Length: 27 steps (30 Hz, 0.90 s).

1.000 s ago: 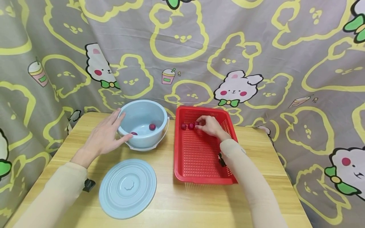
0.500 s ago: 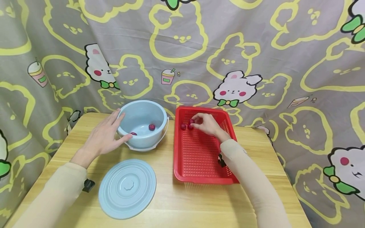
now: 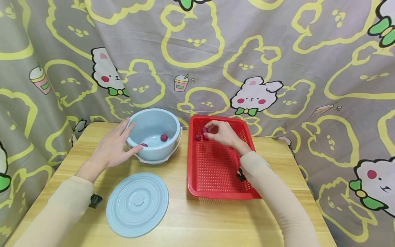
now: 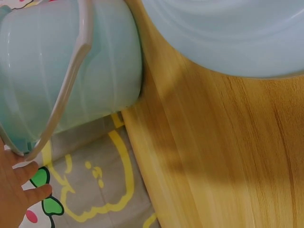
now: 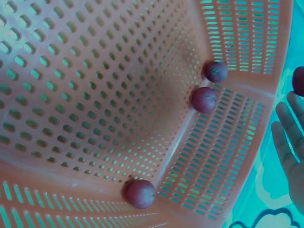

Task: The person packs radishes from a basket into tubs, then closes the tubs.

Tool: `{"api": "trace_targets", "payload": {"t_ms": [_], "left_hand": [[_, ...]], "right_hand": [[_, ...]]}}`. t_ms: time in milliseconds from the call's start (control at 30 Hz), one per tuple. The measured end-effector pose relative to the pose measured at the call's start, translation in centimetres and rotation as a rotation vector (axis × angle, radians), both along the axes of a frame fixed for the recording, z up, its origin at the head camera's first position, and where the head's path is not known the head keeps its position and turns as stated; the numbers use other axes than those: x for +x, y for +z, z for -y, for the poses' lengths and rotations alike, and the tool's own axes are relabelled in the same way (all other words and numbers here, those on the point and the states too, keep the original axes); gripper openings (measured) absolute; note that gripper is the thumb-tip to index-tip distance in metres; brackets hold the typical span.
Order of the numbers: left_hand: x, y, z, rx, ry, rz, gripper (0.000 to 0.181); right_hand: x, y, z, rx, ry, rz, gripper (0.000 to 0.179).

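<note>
My left hand (image 3: 111, 146) lies against the left side of the light blue bucket (image 3: 154, 155), its fingers extended along the rim and the thumb spread toward the front. Two dark red plums (image 3: 164, 138) show inside the bucket, one partly covered by the front rim. Over the back left of the red basket (image 3: 192, 178), my right hand (image 3: 223, 133) pinches a plum (image 3: 205, 130) between thumb and fingers. Other plums (image 3: 198, 137) lie just below it. The right wrist view shows several plums (image 5: 204, 99) along the basket's wall, and the held plum (image 5: 299, 81) at the frame's edge.
A round light blue lid (image 3: 137, 205) lies on the wooden table (image 3: 185, 219) in front of the bucket. The bucket's pale handle (image 4: 66, 90) hangs down its side. Behind the table hangs a grey patterned curtain (image 3: 197, 79).
My right hand has moved slightly left within the basket, bringing the pinched plum over the others. The left hand keeps its place on the bucket.
</note>
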State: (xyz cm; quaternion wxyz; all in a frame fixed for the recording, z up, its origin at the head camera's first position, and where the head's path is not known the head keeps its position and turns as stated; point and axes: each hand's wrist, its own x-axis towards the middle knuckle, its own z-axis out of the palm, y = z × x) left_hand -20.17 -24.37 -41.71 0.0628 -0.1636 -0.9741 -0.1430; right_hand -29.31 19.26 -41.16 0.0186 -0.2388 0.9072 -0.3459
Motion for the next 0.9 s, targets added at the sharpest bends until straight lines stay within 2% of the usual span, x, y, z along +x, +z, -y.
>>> {"api": "trace_targets", "payload": {"t_ms": [333,633,900], "left_hand": [[0.1,0.1,-0.1,-0.008,0.0,0.008,0.099],[0.0,0.0,0.0,-0.019,-0.006,0.006,0.099],[0.0,0.0,0.0,-0.012,-0.005,0.01,0.099]], "right_hand": [[1.0,1.6,1.2,-0.023,0.038,-0.026,0.028],[1.8,3.2,2.9,-0.053,0.066,0.009,0.03],[2.2,4.4,5.1,-0.093,0.136,-0.005,0.027]]}}
